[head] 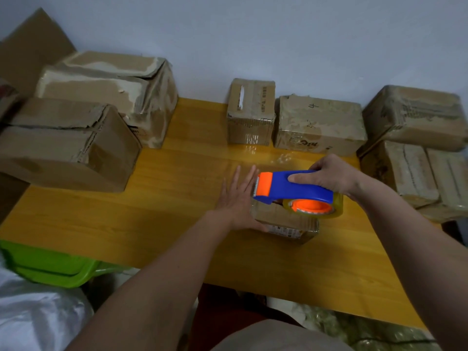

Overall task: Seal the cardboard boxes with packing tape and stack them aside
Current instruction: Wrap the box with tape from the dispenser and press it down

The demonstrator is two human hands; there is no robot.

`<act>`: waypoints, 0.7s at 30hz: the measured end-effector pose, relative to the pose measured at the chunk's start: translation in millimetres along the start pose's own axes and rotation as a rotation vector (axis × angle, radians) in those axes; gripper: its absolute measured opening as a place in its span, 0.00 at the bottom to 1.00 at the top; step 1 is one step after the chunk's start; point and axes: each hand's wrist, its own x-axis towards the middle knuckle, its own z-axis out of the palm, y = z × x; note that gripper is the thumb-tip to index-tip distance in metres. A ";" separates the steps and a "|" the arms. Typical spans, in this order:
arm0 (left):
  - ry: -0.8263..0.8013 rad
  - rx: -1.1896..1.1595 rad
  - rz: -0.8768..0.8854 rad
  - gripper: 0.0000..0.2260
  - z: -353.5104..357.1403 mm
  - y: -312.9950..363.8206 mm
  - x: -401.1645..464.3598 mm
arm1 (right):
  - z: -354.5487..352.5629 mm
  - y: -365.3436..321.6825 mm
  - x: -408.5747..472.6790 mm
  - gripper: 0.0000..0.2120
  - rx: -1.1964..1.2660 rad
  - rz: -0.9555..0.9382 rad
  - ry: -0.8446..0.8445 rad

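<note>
Head view: at centre frame my right hand (331,174) gripped the blue-and-orange tape dispenser (291,187) above a small cardboard box (286,224) on the yellow table (152,211). My left hand (236,193) lay flat, fingers straight, against the box's left side. More boxes sat upper left (68,145), top centre (250,112) and at right (415,115).

Glossy plastic tape dispenser (293,186), matt worn cardboard boxes (319,125), smooth wood-look table (164,211).
</note>
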 end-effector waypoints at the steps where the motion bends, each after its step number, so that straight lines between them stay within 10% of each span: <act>1: -0.011 0.051 -0.003 0.65 -0.5 0.7 0.3 | -0.2 0.0 -0.3 0.19 0.000 0.004 -0.009; 21: -0.078 0.081 -0.116 0.62 -3.9 17.4 2.0 | -39.0 39.4 -10.6 0.21 -0.169 0.103 -0.088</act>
